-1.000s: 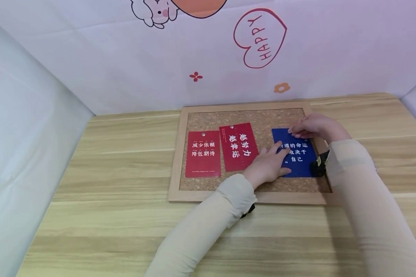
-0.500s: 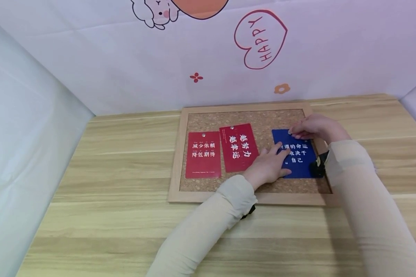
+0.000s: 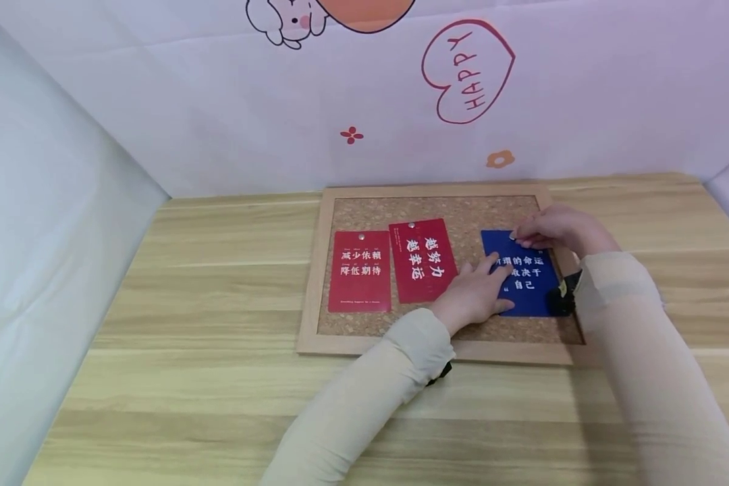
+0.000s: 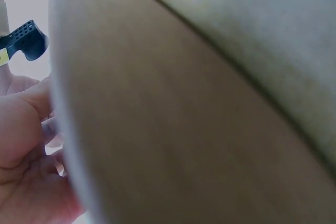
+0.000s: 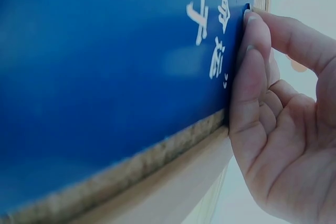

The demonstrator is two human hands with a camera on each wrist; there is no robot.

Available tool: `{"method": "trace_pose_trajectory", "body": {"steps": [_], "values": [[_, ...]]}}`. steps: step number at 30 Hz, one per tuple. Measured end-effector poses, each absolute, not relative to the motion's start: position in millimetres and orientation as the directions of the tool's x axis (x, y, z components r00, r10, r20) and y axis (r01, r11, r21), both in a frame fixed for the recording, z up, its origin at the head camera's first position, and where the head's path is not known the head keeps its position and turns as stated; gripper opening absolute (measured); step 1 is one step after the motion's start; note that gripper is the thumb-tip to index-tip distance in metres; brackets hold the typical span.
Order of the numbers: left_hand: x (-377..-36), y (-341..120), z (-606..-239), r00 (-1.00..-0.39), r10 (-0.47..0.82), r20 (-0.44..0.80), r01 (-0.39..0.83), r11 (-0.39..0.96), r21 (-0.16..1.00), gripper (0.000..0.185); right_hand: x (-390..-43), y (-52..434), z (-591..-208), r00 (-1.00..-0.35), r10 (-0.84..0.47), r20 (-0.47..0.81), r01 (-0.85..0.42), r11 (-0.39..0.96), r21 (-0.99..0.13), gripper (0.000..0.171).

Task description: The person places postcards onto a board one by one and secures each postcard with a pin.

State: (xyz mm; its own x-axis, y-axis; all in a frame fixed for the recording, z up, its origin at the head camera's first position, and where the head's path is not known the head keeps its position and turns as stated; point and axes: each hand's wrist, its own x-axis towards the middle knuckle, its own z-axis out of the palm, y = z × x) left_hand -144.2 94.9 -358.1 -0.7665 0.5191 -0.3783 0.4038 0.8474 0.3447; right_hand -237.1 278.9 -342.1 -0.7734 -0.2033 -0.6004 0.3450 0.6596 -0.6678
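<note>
A blue card (image 3: pixel 531 291) with white characters lies on the right part of a cork board (image 3: pixel 437 192) with a wooden frame. My left hand (image 3: pixel 484 282) presses flat on the card's left half, fingers straight. My right hand (image 3: pixel 531 236) is at the card's top edge with curled fingers, thumb and forefinger meeting at a small silver pin (image 3: pixel 511 236). In the right wrist view the right hand (image 5: pixel 262 124) lies along the edge of the blue card (image 5: pixel 105 77). The left wrist view is mostly blurred sleeve, with the left hand (image 4: pixel 21 145) at the lower left.
Two red cards (image 3: pixel 360 280) (image 3: pixel 422 260) are pinned on the board's left and middle. The board sits on a wooden table (image 3: pixel 206 378), walled by white sheets at the back and left. A black strap clip (image 3: pixel 563 297) is on the right wrist.
Both hands and the cards have kept their places; only the head view has shifted slightly.
</note>
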Motion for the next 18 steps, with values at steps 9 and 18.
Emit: {"method": "trace_pose_trajectory", "body": {"steps": [9, 18], "values": [[-143.9, 95.6, -361.3, -0.773, 0.513, -0.374, 0.404, 0.852, 0.334, 0.06, -238.3, 281.1, -344.4, -0.761, -0.228, -0.608, 0.346, 0.65, -0.676, 0.022], [-144.0, 93.5, -359.2, -0.77, 0.517, -0.373, 0.405, 0.849, 0.34, 0.06, -239.7, 282.4, -344.9, -0.757, -0.225, -0.614, 0.36, 0.64, -0.679, 0.021]]}}
